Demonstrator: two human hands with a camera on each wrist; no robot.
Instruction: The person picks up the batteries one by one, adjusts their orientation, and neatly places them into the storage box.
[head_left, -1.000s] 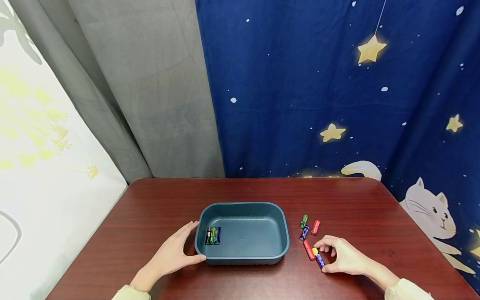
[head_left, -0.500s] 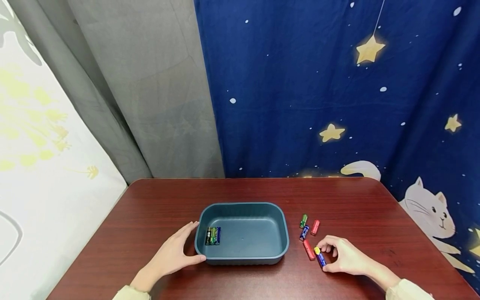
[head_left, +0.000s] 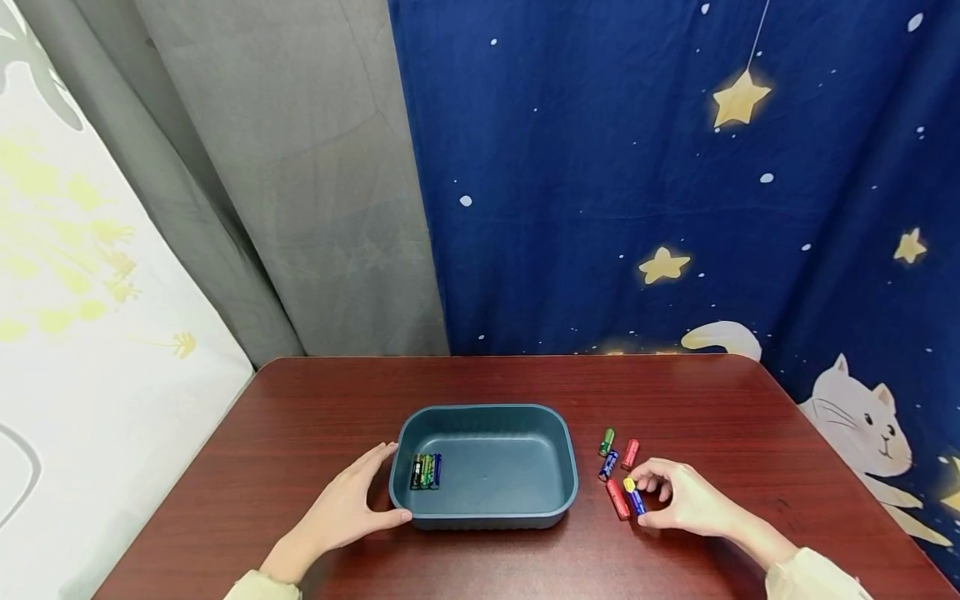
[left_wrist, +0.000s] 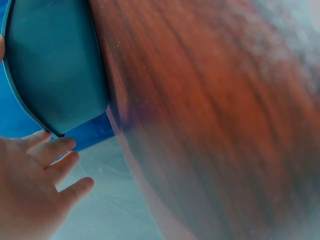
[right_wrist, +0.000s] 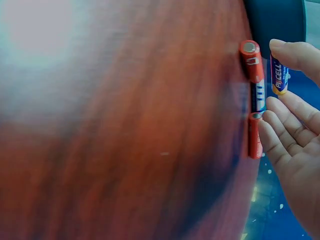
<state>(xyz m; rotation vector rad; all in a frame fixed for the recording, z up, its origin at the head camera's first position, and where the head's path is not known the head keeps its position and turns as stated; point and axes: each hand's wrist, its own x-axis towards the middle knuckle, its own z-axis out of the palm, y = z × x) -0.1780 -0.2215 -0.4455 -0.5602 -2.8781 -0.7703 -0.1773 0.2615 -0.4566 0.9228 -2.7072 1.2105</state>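
Since the earlier frame, the right hand [head_left: 678,500] has shifted a little farther from the person, taking the yellow-ended blue battery [head_left: 637,499] along. That battery is pinched between thumb and fingertip, so the pick-up looks secured, though whether it is clear of the bench [head_left: 337,400] is hard to tell. Just left of the pinch lies a long red battery [head_left: 618,500]; beyond it are a blue battery [head_left: 608,465], a green battery [head_left: 607,442] and a second red battery [head_left: 631,454]. The left hand [head_left: 345,504] is unmoved, spread wide against its side of the basin [head_left: 495,500], probably steadying it. Inside, near those fingers, sits a battery row [head_left: 426,472].
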